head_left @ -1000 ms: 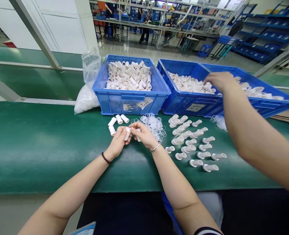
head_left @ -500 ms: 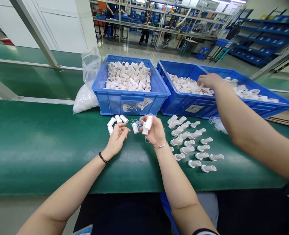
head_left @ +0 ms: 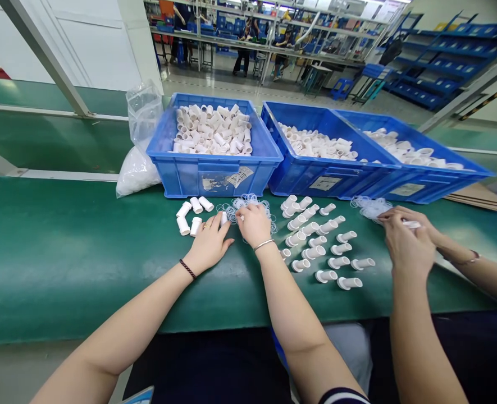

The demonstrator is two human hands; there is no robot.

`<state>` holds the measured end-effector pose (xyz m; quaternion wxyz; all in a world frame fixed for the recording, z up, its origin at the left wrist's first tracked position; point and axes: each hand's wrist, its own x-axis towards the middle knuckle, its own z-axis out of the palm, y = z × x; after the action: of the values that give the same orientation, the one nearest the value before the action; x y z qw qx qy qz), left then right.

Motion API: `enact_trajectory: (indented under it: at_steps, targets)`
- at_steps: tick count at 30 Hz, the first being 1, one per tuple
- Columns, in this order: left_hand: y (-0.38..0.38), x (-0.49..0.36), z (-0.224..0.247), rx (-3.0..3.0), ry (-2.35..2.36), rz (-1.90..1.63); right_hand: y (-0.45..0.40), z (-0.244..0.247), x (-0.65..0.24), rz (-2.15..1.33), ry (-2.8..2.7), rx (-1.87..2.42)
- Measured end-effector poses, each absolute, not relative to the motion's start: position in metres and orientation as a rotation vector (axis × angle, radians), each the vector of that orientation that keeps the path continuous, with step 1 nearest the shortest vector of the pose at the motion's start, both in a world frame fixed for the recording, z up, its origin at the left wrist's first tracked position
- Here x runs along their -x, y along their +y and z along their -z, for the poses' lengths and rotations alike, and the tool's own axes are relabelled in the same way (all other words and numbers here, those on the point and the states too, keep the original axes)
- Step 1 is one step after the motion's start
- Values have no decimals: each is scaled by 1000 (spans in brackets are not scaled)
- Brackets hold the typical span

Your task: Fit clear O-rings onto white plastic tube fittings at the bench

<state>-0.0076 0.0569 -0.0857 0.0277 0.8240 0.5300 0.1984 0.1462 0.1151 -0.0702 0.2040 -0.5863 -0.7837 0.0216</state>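
My left hand lies low over the green bench top, thumb spread away from the fingers, its fingertips touching a short white plastic pipe fitting. Another white fitting lies just beyond its outer fingers, and several more form a small group to the left. My right hand dips into a loose pile of thin clear rings. Its thumb and fingers are pinched together; what is between them is hidden. Right of it stand several white flanged pipe pieces.
Blue bins of white plastic parts line the back of the bench, beside a clear bag. At the right, a co-worker's hands hold a white part beside another ring pile. Flat cardboard lies behind them.
My right hand has put down its fitting and lowered to the rings; one more fitting lies in the left group. My left hand has moved right onto a fitting. The co-worker's hand has left the bin.
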Motion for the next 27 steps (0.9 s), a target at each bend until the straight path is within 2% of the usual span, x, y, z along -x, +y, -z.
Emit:
enact_trajectory:
  at_steps: [8, 13, 20, 27]
  targets:
    - [58, 10, 88, -2440, 1642, -679, 115, 75, -139, 76, -2304, 1788]
    - [59, 13, 97, -2146, 1619, -875, 115, 76, -140, 98, -2291, 1775]
    - [56, 17, 103, -1456, 1382, -1248, 110, 66, -144, 71, -2297, 1565]
    - [55, 21, 100, -1362, 1332, -1330, 105, 60, -140, -147, -2228, 1286]
